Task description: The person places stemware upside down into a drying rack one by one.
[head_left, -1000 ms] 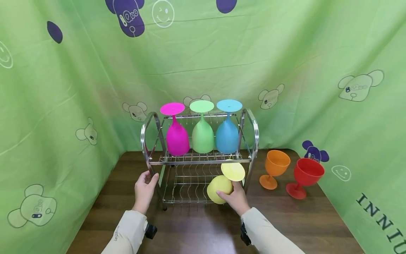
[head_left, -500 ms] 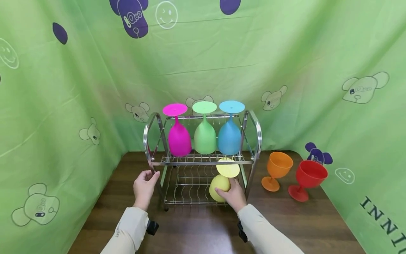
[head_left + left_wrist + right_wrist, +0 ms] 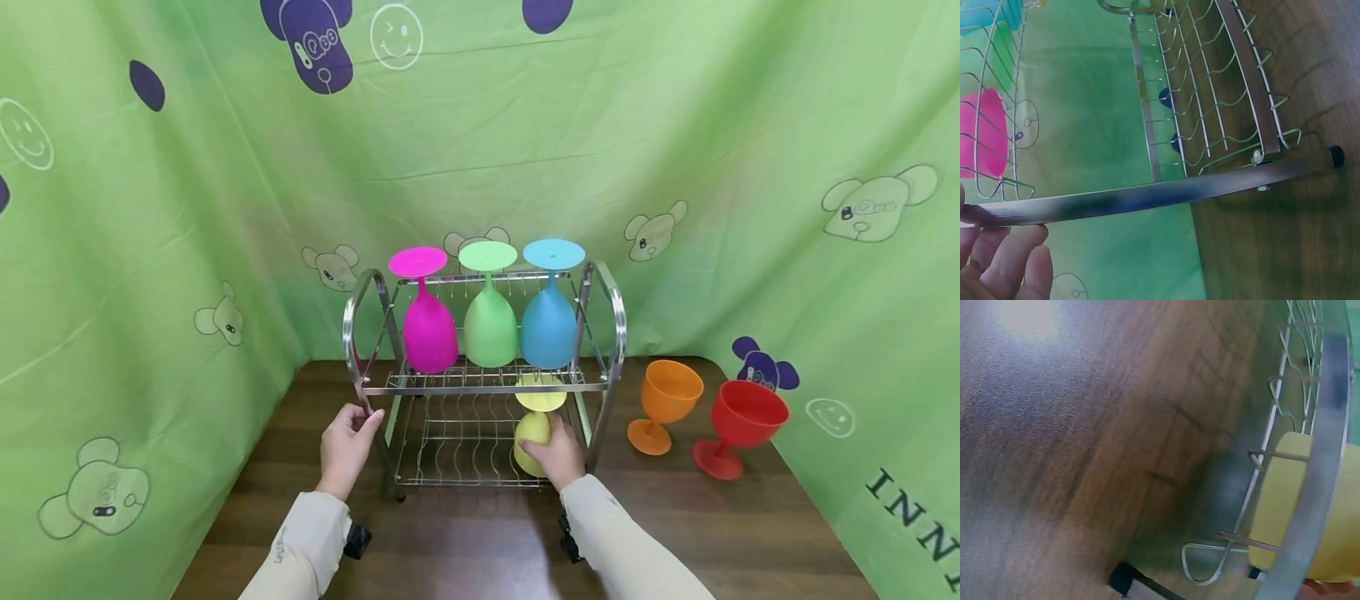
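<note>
A two-tier metal dish rack (image 3: 480, 390) stands on the wooden table. My left hand (image 3: 347, 450) grips its left front post, and the left wrist view shows thumb and fingers on either side of that post (image 3: 1116, 199). In my right hand (image 3: 562, 457) is a yellow plastic goblet (image 3: 529, 446), upside down at the right of the lower tier. Its bowl (image 3: 1282, 500) sits behind the rack's front rail in the right wrist view. Pink (image 3: 431, 337), green (image 3: 491, 333) and blue (image 3: 549, 333) goblets stand inverted on the upper tier.
Right of the rack, an orange goblet (image 3: 671, 392) and a red goblet (image 3: 748, 412) stand upright on the table (image 3: 465, 542). A green patterned cloth (image 3: 480, 125) hangs behind and along both sides.
The yellow goblet has gone from tilted to nearly upright, base up, and deeper into the lower tier with my right hand. My left hand keeps its place on the post.
</note>
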Motion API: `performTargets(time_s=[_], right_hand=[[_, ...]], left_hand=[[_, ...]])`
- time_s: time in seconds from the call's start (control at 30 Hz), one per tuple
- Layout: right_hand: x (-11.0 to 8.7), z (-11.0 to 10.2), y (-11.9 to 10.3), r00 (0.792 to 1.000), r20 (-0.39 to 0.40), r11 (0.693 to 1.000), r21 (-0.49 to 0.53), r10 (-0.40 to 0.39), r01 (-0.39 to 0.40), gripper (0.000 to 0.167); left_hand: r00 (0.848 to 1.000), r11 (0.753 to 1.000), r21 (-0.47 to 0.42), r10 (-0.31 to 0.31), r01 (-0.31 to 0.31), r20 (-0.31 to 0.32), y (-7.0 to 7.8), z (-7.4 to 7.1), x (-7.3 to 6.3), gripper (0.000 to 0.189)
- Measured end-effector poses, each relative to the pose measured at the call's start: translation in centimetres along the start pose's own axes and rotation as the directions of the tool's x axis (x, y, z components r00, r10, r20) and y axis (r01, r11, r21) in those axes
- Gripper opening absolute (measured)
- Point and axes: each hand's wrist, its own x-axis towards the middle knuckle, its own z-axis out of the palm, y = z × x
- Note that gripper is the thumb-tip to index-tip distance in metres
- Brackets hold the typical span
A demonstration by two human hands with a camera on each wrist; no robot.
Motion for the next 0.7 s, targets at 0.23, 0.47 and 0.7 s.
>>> performTargets(time_s=[0.23,0.47,0.7], right_hand=[[0.6,-0.1,-0.4,1.000,0.021,1.000,0.018,0.015,-0.015,0.074],[1.1,-0.4,-0.4,1.000,-0.007,0.999,-0.054,0.005,-0.006,0.071],[1.9,-0.5,0.2,0.998,-0.032,0.998,-0.047,-0.049,0.047,0.067]], left_hand=[[1.000,0.998,0.069,0.002,-0.002,0.006,0.1,-0.2,-0.1,0.019],[1.000,0.998,0.066,0.001,-0.003,0.030,0.2,-0.1,0.1,0.020],[0.999,0.998,0.056,0.022,-0.024,0.047,0.0,-0.1,0.0,0.018]])
